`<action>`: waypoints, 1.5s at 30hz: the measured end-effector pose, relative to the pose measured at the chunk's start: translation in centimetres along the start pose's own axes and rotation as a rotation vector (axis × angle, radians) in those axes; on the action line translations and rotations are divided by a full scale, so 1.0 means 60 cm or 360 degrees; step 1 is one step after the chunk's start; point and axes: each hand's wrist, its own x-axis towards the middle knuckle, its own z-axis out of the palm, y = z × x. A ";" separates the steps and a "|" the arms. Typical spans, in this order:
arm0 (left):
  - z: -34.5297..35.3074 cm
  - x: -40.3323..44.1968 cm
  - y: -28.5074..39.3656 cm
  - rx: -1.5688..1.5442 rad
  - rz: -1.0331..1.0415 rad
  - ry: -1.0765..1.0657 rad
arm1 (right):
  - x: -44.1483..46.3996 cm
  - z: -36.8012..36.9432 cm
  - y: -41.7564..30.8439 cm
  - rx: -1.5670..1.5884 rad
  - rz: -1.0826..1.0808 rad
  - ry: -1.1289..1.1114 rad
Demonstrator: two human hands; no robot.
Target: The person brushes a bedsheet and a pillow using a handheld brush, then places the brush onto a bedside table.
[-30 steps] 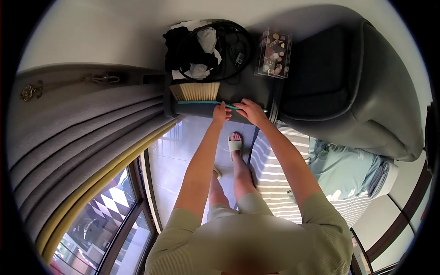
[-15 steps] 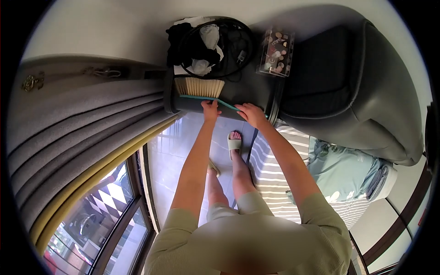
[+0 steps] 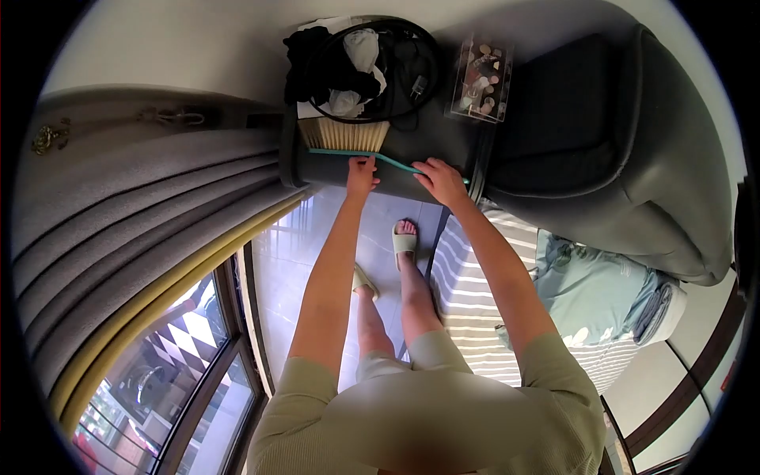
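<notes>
A brush [image 3: 345,136] with pale bristles and a teal back and handle lies along the front part of a dark cabinet top [image 3: 317,169], bristles pointing away from me. My left hand [image 3: 362,175] is closed at the brush's teal back, near where the handle begins. My right hand [image 3: 442,181] has its fingers wrapped round the handle, whose tip shows just past it. Beyond the bristles sits a heap of black and white cloth [image 3: 348,75] inside a coiled black cable [image 3: 433,59]. A clear box of small items [image 3: 481,79] stands to its right.
A large dark chair [image 3: 554,119] is at the right, by a striped bed [image 3: 483,273] with a teal pillow [image 3: 590,285]. Grey curtains [image 3: 158,206] and a window [image 3: 190,356] are on the left. Below are tiled floor [image 3: 293,277] and my slippered feet.
My left hand has shifted left along the brush, from the handle to the back. The brush's head has moved slightly away from the front edge. My left foot has moved left.
</notes>
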 end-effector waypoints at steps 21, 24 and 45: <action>-0.092 -0.221 0.062 -0.0588 -0.0073 0.0003 | -0.075 -0.073 -0.101 0.0034 0.0288 0.0467; -0.119 -0.287 0.076 -0.0772 -0.0049 0.0011 | -0.095 -0.085 -0.148 0.0170 0.0330 0.0596; -0.506 -0.826 0.017 -0.1103 0.0719 0.0912 | -0.214 -0.084 -0.771 0.0839 -0.0708 -0.0071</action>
